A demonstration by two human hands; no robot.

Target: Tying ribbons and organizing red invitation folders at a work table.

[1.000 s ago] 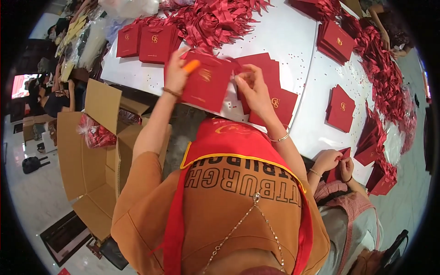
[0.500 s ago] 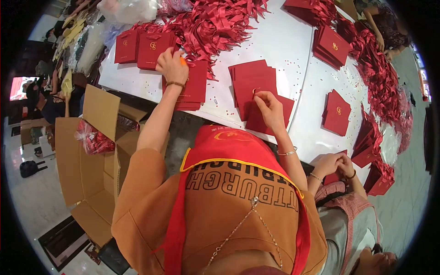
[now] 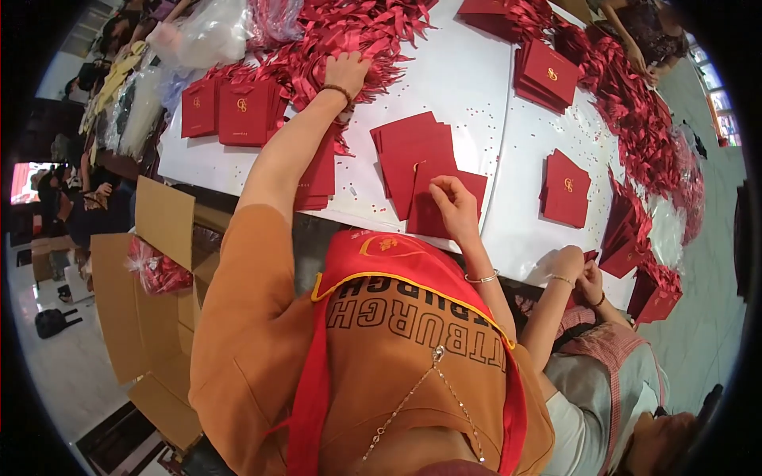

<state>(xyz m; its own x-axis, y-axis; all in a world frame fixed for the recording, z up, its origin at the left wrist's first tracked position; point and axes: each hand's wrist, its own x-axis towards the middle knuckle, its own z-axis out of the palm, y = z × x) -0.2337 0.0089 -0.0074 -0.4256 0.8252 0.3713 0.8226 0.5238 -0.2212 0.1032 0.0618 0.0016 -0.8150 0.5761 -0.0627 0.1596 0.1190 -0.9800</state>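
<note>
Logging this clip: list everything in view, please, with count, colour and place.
Red bags: too many to count, red, in groups across the tabletop
Ribbons: heaped, red, back and right side of the tabletop
Tabletop: two sections, white, upper half of the picture
Clear plastic: several pieces, transparent, back left and far right
Cardboard box: one, brown, open, at left
Wrapped bundle: one, red under clear wrapping, at the box
Bag-like item: one, black, floor at far left
Co-worker: one, grey and checked clothing, lower right
Other people: several, blurred, background
Apron: one, red with yellow edging, centre
Left hand: one, bare, on the ribbons
Right hand: one, bare, at the front bags
</note>
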